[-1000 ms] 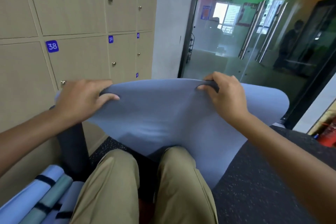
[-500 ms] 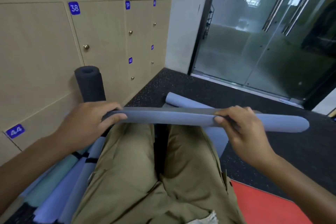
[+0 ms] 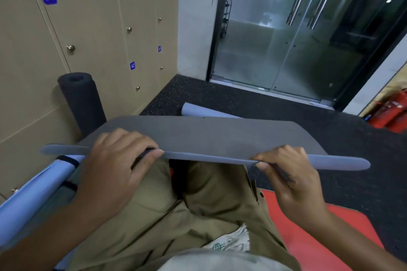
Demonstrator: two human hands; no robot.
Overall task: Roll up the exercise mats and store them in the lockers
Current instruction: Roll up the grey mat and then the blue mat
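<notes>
- Head view; landmark is the grey mat (image 3: 220, 136), held flat across the person's knees.
- Left of the mat: lockers (image 3: 92, 28), doors closed. Black rolled mat (image 3: 82, 101) stands upright against them; strapped blue rolled mats (image 3: 33, 193) lie below. Likely staged for storing.
- Left hand (image 3: 114, 160) grips the mat's near edge, fingers curled over it.
- Right hand (image 3: 288, 174) pinches the same edge, thumb beneath. Even, spaced grip suggests a straight first fold for rolling.
- Beyond the mat, its far end (image 3: 193, 110) curls on the floor.
</notes>
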